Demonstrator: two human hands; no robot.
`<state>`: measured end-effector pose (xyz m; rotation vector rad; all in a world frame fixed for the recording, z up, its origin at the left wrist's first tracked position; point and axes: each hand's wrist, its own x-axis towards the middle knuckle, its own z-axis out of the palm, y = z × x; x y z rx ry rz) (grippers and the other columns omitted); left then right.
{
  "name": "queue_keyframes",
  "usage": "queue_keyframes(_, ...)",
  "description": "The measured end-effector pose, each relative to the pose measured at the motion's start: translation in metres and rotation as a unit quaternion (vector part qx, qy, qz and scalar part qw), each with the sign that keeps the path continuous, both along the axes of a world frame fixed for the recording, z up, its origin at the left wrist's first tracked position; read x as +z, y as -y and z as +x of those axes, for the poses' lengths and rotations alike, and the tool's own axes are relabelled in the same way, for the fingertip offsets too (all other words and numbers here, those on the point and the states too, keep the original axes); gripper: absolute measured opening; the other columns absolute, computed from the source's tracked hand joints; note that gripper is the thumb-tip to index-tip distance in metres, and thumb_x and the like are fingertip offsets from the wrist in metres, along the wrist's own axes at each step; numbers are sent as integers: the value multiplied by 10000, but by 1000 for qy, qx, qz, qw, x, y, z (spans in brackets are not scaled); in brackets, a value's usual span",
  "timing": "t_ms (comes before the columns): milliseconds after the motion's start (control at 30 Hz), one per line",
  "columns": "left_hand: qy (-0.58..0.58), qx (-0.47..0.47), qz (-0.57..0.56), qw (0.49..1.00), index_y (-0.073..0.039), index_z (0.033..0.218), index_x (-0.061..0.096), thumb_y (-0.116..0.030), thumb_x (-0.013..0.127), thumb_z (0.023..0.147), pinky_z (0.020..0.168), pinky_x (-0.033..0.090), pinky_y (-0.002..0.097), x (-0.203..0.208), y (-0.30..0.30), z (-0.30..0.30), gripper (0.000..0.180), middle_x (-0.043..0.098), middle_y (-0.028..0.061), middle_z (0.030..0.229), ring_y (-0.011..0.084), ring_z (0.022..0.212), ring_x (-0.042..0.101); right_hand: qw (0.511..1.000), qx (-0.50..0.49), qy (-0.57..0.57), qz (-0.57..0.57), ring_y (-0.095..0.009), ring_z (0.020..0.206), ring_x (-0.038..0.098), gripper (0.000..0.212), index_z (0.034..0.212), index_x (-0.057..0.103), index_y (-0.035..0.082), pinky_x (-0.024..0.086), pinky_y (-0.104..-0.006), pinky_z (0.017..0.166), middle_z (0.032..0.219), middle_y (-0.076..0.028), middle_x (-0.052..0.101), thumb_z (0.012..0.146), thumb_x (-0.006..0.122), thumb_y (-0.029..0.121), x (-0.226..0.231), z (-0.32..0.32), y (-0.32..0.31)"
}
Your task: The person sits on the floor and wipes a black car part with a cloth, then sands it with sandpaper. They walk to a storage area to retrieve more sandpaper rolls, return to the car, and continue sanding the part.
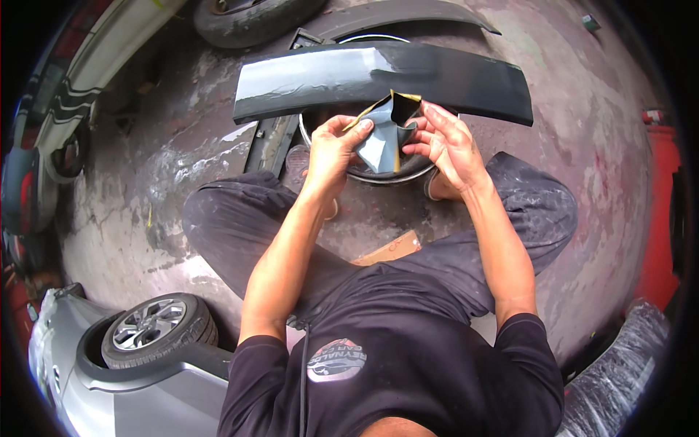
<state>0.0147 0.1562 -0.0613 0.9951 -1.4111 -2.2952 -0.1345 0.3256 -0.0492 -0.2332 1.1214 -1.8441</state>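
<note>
We look down over a dark shirt (429, 364) and dusty grey trousers (233, 222), the knees spread wide on either side. Between the knees, at the upper middle of the view, we see a creased sheet (378, 149), blue-grey on one face, blackish on the other, yellowish along its edges. The left hand (336, 149) grips its left side, thumb flat on the blue-grey face, fingers curled behind. The right hand (453, 142) holds the curled right side between thumb and fingertips, its other fingers loosely bent.

Below the sheet we find a round rim (393, 179), partly hidden. Just beyond the hands, a long, glossy black panel (320, 80) lies crosswise above the rim; the sheet's upper tip overlaps it in our view, but we cannot tell whether they touch. A dark bar (266, 149) slants out beneath the panel's left part. Farther off are a tyre (251, 28) and a curved black strip (415, 14).

On the stained floor (138, 197), a piece of cardboard (389, 249) lies between the legs. At lower left, a spoked wheel (154, 328) rests in a silver car part (145, 400).
</note>
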Motion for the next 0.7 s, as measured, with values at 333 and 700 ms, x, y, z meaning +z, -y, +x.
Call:
queue_keyframes(333, -46, 37, 16, 998, 11, 1004, 670, -230, 706, 987, 395, 522, 235, 8, 35, 9, 244, 699, 68, 806, 126, 583, 667, 971, -51, -211, 102, -58, 770, 653, 206, 1076, 730, -5, 503, -206, 696, 910, -15, 736, 909, 780, 104, 11, -20, -10)
queue_keyframes(700, -11, 73, -123, 990, -35, 944, 674, -264, 707, 1001, 525, 537, 259, 53, 50, 14, 239, 676, 15, 792, 96, 612, 635, 851, -92, -465, 225, -101, 685, 544, 222, 913, 680, -21, 442, -313, 618, 729, -68, 640, 932, 726, 196, -10, -13, -4)
